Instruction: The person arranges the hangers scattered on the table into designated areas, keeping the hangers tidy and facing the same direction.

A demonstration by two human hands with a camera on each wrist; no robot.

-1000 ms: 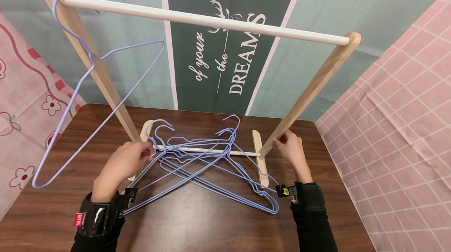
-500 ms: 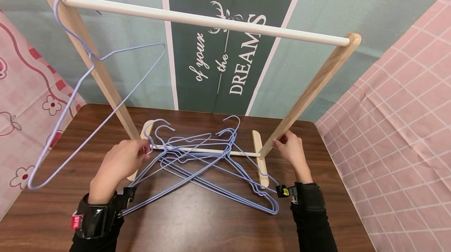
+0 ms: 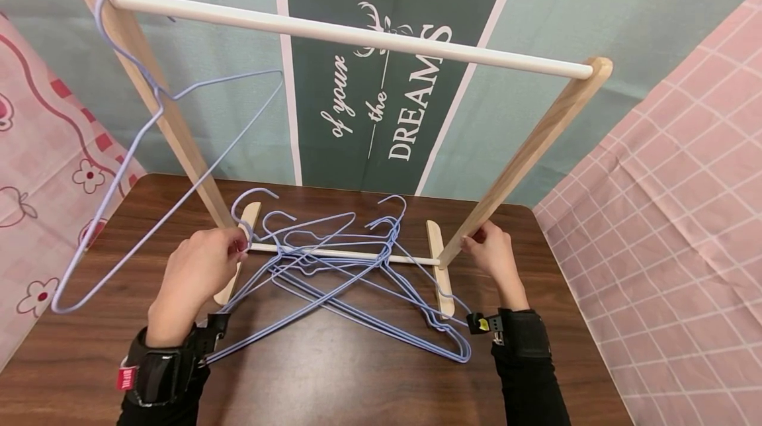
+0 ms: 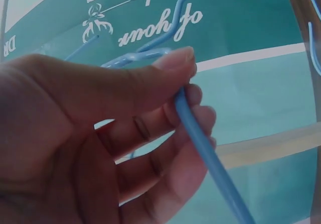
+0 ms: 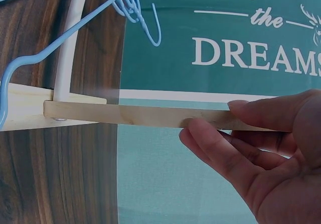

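Leftward and a little higher, the left hand [image 3: 198, 268] had drawn one blue hanger [image 4: 208, 153] since the earlier frame, its hook shifting toward ten o'clock and one shoulder tipping up. That hand, at eight o'clock in the head view, held the wire in a narrow pinch between thumb and fingertips, close under the hook, probably because the neck gives control of the whole frame. Where its lower wires ended could not be told; they crossed the others.

Those others, a tangled bunch of hangers [image 3: 389, 241], lay just below centre toward six o'clock, criss-crossed over the white lower rail [image 3: 417, 260] of a rack standing on a dark wooden table [image 3: 309, 380].

At four o'clock the right hand [image 3: 493, 255] had not shifted. Its thumb and fingers pinched the slanting wooden post [image 3: 526, 156] low down, above the foot [image 3: 443, 290], seemingly to steady the light rack.

White top rail [image 3: 351, 33] ran from ten o'clock to two. One hung hanger [image 3: 184, 196] dangled from its ten o'clock end, against the other post, angled toward the viewer.
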